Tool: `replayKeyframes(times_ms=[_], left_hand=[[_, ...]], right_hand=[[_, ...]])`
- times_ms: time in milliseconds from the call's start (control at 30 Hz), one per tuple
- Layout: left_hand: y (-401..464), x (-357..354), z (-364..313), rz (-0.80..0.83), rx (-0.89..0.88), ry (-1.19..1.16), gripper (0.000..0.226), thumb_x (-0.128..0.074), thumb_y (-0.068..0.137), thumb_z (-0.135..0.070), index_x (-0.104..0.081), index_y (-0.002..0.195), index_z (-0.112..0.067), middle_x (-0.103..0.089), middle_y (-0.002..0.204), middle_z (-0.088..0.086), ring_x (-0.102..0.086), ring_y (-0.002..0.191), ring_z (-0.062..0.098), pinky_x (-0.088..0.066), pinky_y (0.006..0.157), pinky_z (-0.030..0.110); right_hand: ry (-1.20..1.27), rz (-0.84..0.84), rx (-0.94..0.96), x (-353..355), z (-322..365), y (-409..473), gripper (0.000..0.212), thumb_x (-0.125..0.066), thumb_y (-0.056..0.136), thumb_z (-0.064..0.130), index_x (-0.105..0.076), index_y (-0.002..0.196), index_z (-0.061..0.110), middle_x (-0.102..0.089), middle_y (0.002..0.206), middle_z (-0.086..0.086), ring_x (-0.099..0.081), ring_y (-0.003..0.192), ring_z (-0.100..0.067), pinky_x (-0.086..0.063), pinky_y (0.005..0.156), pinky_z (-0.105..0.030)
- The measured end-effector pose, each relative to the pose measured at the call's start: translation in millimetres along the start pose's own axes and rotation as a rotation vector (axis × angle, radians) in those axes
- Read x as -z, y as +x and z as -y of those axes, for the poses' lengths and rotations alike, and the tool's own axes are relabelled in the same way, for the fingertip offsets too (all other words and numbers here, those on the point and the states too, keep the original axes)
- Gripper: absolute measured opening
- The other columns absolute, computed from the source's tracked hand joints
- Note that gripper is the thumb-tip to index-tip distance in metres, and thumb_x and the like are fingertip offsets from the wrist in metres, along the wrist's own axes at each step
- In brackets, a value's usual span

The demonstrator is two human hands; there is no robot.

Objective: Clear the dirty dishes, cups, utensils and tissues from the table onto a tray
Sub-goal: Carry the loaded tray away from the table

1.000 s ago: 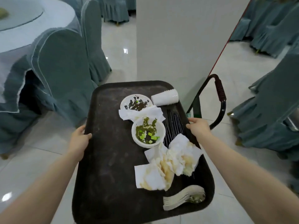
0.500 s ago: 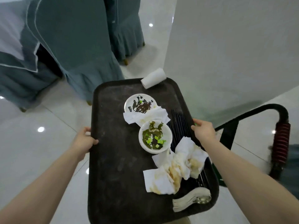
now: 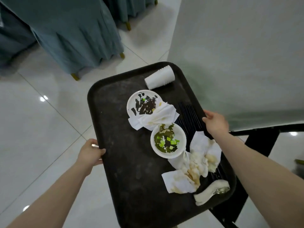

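While both hands carried it, the dark tray (image 3: pixel 131 162) sat level above a white tiled floor (image 3: pixel 41 137). L hand (image 3: pixel 89 153) grasped the tray's left rim, thumb over the top edge, fingers curled under. R hand (image 3: pixel 215 123) grasped the right rim, fingers wrapped over the edge.

On the tray, far right corner: a white cup (image 3: pixel 159 77) lying on its side, mouth toward the left. Near it, a small white plate (image 3: pixel 141 102) smeared w/ dark sauce. A stained tissue (image 3: pixel 154 119) overlapped the plate's near right edge. Just nearer, a white bowl (image 3: pixel 167 143) w/ green-brown leftovers and bright green bits, touching that tissue. Black chopsticks (image 3: pixel 189 116) lay along the right side, running near to far, partly under a heap of crumpled, yellow-stained tissues (image 3: pixel 194 163) beside the bowl. At the near right corner, a stack of white spoons (image 3: pixel 212 191) rested against the rim.

Far left stood chairs in teal covers (image 3: pixel 74 35), w/ gold-colored feet showing. To the right rose a pale wall (image 3: pixel 238 55), and a black metal frame (image 3: pixel 261 140) sat below the right arm.
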State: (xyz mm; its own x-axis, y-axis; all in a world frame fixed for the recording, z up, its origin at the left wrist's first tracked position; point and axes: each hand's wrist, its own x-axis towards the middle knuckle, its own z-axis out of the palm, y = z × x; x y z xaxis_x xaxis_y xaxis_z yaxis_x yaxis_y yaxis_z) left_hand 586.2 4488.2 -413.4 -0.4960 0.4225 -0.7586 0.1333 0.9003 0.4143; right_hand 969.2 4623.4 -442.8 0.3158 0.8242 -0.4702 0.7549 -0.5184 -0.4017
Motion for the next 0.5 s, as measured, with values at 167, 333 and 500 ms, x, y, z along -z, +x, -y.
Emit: replayKeyframes(times_ms=[167,333,500], left_hand=[[49,-56,27,0.026,0.047,0.000,0.020,-0.060,0.088,0.003,-0.050,0.100,-0.011,-0.059,0.108,0.018,-0.063,0.094,0.035,-0.056,0.082,0.048],[99,-109,58,0.007,0.105,-0.004,0.020,-0.062,0.087,0.004,-0.050,0.092,-0.012,-0.059,0.108,0.019,-0.063,0.095,0.037,-0.056,0.084,0.048],[148,-158,89,-0.026,0.131,-0.013,0.027,-0.062,0.086,0.007,-0.046,0.081,-0.015,-0.060,0.107,0.021,-0.062,0.097,0.040,-0.055,0.084,0.051]], right_hand=[[-0.046,0.029,0.014,-52,-39,53,0.035,-0.060,0.090,0.022,-0.063,0.123,0.033,-0.068,0.119,-0.004,-0.063,0.107,-0.027,-0.050,0.092,-0.037],[-0.067,0.032,0.018,-103,-78,95,0.036,-0.062,0.088,0.020,-0.064,0.122,0.031,-0.068,0.118,-0.003,-0.063,0.109,-0.025,-0.046,0.091,-0.032],[-0.014,0.028,-0.028,-151,-115,131,0.034,-0.064,0.087,0.014,-0.067,0.119,0.025,-0.071,0.112,-0.004,-0.066,0.099,-0.024,-0.047,0.083,-0.028]])
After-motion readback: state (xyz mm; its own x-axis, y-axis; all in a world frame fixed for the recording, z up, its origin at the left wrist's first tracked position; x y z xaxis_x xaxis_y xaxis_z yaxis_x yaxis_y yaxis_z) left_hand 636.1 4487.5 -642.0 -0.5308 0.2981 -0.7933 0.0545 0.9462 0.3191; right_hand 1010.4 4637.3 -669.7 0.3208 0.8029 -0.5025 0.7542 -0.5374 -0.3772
